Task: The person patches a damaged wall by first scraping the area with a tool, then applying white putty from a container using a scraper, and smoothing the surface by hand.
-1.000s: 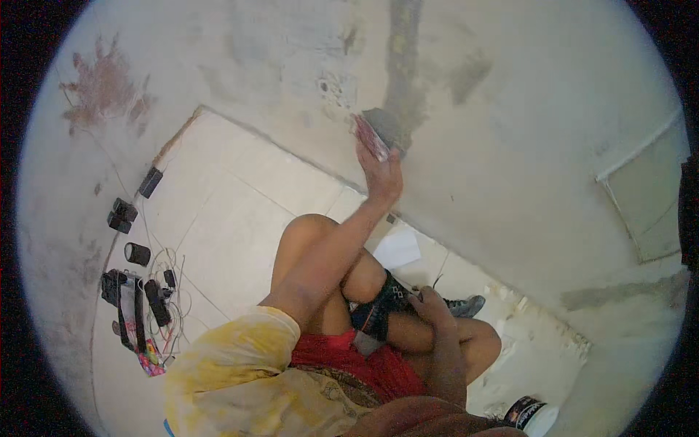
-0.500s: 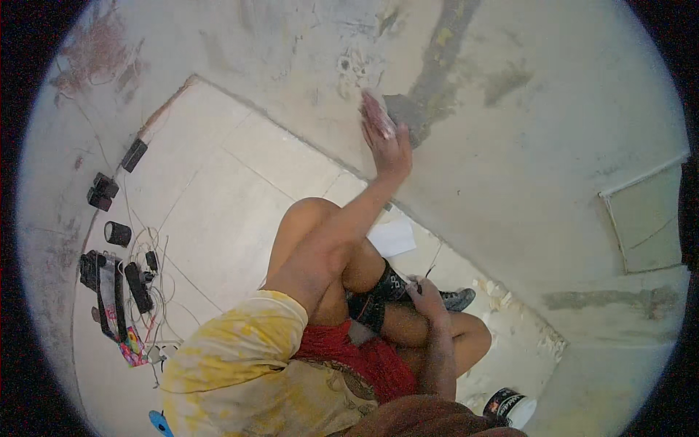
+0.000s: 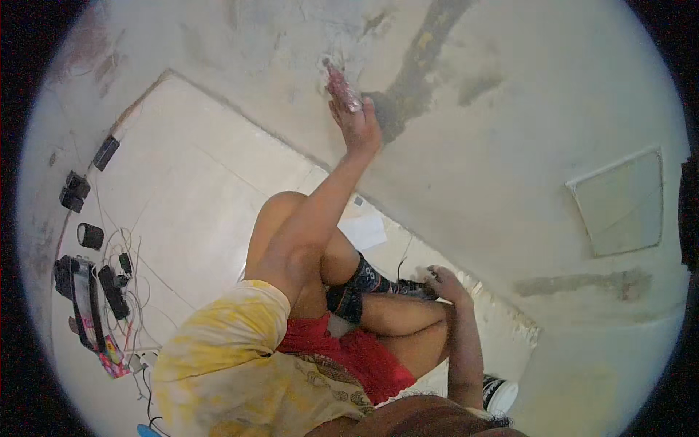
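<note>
My left hand (image 3: pixel 357 125) reaches up against the pale wall (image 3: pixel 524 116), with its fingers closed round a flat reddish piece (image 3: pixel 342 91) smeared with white. I cannot make out exactly what this piece is. It lies close to a dark grey patch (image 3: pixel 397 109) on the wall, just below some rough, chipped marks. Low on the right, my right hand (image 3: pixel 450 285) is over the dark shoe (image 3: pixel 415 288), its fingers curled together. Something small and dark seems to be between them, too blurred to name. My legs are folded on the floor beneath my arms.
A white sheet (image 3: pixel 364 231) lies by the wall's foot. Crumbly debris (image 3: pixel 502 306) runs along that edge. A white tub with a dark label (image 3: pixel 501 397) stands lower right. Left, tangled cables (image 3: pixel 138 273), a black power strip (image 3: pixel 113 291) and several black boxes (image 3: pixel 74 191) lie on the floor.
The whole view has shifted, so the scene sits further left. My left hand has slid upward along the wall with the reddish piece. My right hand has moved right, away from my shin.
</note>
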The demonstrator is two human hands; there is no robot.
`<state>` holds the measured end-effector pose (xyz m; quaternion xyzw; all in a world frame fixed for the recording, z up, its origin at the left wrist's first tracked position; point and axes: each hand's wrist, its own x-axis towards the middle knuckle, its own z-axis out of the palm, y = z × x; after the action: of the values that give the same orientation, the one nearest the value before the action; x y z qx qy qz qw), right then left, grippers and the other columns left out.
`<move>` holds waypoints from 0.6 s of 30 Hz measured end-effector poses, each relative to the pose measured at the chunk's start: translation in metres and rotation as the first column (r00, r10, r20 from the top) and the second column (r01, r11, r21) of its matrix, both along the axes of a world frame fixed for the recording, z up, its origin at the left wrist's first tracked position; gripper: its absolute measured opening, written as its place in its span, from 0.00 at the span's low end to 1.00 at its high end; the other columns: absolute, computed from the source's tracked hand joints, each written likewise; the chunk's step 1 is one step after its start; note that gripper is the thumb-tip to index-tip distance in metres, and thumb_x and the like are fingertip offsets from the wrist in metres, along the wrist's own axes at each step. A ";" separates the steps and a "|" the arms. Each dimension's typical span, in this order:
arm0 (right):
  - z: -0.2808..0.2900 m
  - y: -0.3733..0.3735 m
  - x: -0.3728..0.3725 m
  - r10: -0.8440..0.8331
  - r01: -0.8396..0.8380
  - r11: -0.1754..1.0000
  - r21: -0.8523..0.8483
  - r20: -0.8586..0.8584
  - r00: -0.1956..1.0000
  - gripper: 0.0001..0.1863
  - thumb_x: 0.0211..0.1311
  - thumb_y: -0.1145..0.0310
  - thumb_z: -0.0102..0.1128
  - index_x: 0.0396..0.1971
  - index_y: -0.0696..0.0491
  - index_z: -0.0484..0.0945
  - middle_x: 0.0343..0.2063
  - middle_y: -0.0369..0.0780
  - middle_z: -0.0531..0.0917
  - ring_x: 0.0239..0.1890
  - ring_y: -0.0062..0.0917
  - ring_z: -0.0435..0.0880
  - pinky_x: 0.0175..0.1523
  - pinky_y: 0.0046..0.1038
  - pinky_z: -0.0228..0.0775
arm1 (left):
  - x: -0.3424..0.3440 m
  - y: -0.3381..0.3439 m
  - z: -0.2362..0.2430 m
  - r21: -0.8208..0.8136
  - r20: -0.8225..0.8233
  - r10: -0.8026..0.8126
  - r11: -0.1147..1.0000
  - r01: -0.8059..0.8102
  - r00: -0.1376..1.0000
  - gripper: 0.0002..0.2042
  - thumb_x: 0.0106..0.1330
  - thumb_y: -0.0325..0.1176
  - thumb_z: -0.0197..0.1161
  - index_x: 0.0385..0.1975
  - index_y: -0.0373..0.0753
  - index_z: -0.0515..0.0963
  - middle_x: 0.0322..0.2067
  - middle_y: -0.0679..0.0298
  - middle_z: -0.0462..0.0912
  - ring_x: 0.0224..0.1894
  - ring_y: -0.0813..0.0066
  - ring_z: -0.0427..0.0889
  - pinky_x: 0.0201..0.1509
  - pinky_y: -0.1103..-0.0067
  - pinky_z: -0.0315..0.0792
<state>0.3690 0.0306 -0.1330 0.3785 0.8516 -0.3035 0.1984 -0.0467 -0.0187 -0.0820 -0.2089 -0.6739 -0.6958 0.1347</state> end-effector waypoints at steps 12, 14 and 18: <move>-0.060 0.013 0.024 -0.123 0.120 0.985 0.126 0.011 0.992 0.30 0.60 0.42 0.53 0.52 0.52 0.76 0.58 0.49 0.74 0.58 0.41 0.75 0.63 0.44 0.62 | 0.029 0.006 -0.004 -0.051 -0.067 -0.074 0.996 0.070 0.995 0.36 0.73 0.49 0.39 0.73 0.40 0.34 0.74 0.53 0.36 0.76 0.53 0.33 0.74 0.54 0.26; -0.059 0.004 0.028 -0.157 0.056 0.924 0.379 0.243 0.957 0.31 0.60 0.41 0.53 0.53 0.49 0.76 0.60 0.50 0.71 0.60 0.42 0.73 0.64 0.44 0.62 | 0.005 0.003 0.011 0.004 -0.058 -0.050 0.999 0.050 0.997 0.35 0.73 0.48 0.39 0.73 0.40 0.34 0.74 0.53 0.35 0.76 0.53 0.33 0.74 0.55 0.27; -0.055 0.007 0.015 -0.290 0.180 0.893 0.412 0.221 0.931 0.30 0.60 0.44 0.54 0.56 0.47 0.73 0.62 0.47 0.69 0.62 0.44 0.70 0.64 0.50 0.62 | 0.021 0.005 -0.011 0.004 -0.055 -0.002 1.000 0.002 0.998 0.37 0.70 0.39 0.48 0.73 0.35 0.37 0.74 0.53 0.36 0.76 0.54 0.35 0.75 0.64 0.31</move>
<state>0.3838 0.0371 -0.1877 0.5496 0.8057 -0.0965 0.1984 -0.0253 -0.0140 -0.0930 -0.2284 -0.6683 -0.6913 0.1527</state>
